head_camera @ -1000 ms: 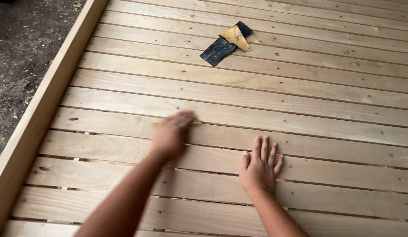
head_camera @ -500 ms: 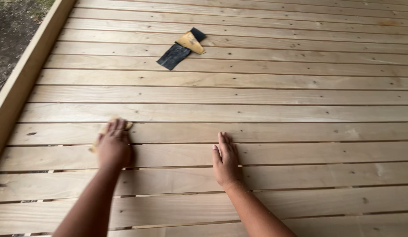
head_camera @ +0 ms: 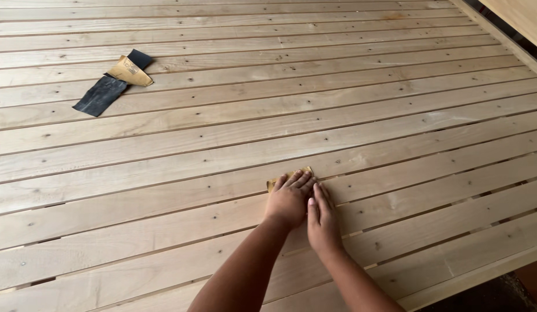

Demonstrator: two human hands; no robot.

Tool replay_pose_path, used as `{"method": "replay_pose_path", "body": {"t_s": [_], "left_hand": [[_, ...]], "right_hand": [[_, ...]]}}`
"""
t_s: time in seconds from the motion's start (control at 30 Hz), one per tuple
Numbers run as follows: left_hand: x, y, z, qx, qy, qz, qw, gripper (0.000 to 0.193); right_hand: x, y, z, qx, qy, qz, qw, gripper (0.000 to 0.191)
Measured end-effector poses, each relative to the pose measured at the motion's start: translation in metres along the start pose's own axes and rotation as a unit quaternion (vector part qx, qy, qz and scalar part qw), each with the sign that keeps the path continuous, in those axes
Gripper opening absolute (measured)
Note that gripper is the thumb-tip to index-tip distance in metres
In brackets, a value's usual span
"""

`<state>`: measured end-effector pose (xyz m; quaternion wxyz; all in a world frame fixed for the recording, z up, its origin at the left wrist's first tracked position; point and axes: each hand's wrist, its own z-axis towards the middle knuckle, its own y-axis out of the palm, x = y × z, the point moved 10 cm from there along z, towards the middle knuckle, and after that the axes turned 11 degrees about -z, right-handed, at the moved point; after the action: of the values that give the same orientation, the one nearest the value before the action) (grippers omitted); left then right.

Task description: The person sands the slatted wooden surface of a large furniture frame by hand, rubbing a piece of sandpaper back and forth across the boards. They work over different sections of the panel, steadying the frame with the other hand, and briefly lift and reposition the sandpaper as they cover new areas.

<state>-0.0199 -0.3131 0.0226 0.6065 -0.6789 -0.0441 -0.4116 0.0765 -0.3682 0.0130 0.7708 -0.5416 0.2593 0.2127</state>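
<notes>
Left hand (head_camera: 288, 199) presses a tan folded sandpaper piece (head_camera: 274, 182) flat onto pale wooden slats (head_camera: 395, 115); right hand (head_camera: 322, 219) lies flat beside it, touching. Spare dark sandpaper sheets (head_camera: 109, 86) lie well apart.

An outdoor carpentry site: a raw slatted timber deck (head_camera: 338, 115) fills the view, loose sandpaper sheets (head_camera: 112, 84) lie at ten o'clock, bare ground at five o'clock.
</notes>
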Motion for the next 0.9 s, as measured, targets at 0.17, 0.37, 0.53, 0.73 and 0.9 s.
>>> {"method": "replay_pose_path", "body": {"t_s": [0.17,0.37,0.53,0.73,0.9], "left_hand": [[-0.084,-0.101,-0.06,0.165,-0.059,-0.002,0.985,0.046],[-0.257,-0.253,-0.248,0.295,-0.305,0.11,0.899,0.057],[-0.294,-0.279,-0.243,0.296,-0.416,0.118,0.852,0.062],[-0.171,-0.137,0.015,0.122,-0.222,0.047,0.966,0.07],[-0.062,-0.047,0.117,0.083,-0.048,0.013,0.995,0.059]], "right_hand": [[0.022,-0.01,0.048,-0.012,-0.013,-0.253,0.967,0.059],[0.019,-0.001,0.071,-0.046,0.046,-0.377,0.924,0.074],[0.012,-0.001,0.07,-0.055,0.062,-0.4,0.913,0.078],[0.012,-0.002,0.068,-0.043,0.049,-0.415,0.907,0.079],[0.01,-0.003,0.066,-0.02,0.023,-0.404,0.914,0.077]]}}
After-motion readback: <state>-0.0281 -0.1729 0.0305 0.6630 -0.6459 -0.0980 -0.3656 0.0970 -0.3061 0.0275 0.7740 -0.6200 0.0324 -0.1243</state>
